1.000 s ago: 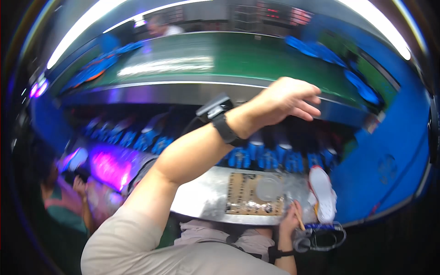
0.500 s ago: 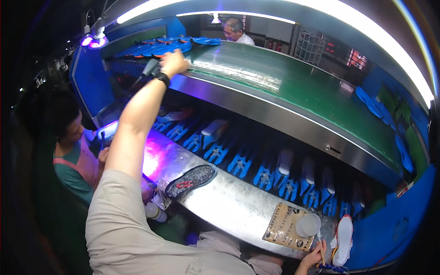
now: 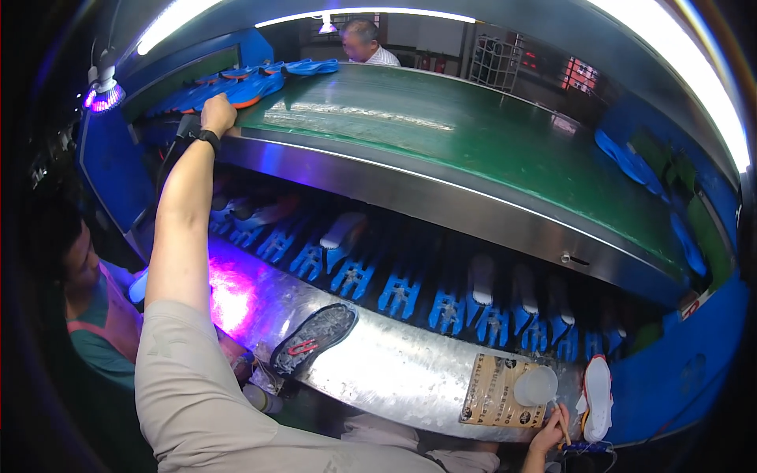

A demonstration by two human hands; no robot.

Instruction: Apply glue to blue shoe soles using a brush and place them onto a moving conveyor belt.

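My left hand (image 3: pixel 218 113), with a black watch on the wrist, reaches far up to the left end of the green conveyor belt (image 3: pixel 473 150). Its fingers curl against a blue and orange sole (image 3: pixel 251 88) lying there among several blue soles; I cannot see whether they grip it. My right hand (image 3: pixel 550 432) sits low at the bottom right, shut on a thin brush stick (image 3: pixel 563 426). It is beside a white shoe (image 3: pixel 597 396) and a clear plastic cup (image 3: pixel 535 386) standing on a cardboard sheet (image 3: pixel 493 392).
A dark-soled shoe (image 3: pixel 315 337) lies sole-up on the steel bench (image 3: pixel 394 370). Rows of blue holders (image 3: pixel 402 292) with white lasts run under the belt. A purple lamp (image 3: pixel 102 96) glows at left. One person (image 3: pixel 87 307) sits at my left; another person (image 3: pixel 364 41) stands beyond the belt.
My left hand has moved leftward along the belt to the blue soles at its end. My right hand stays by the white shoe with the brush stick.
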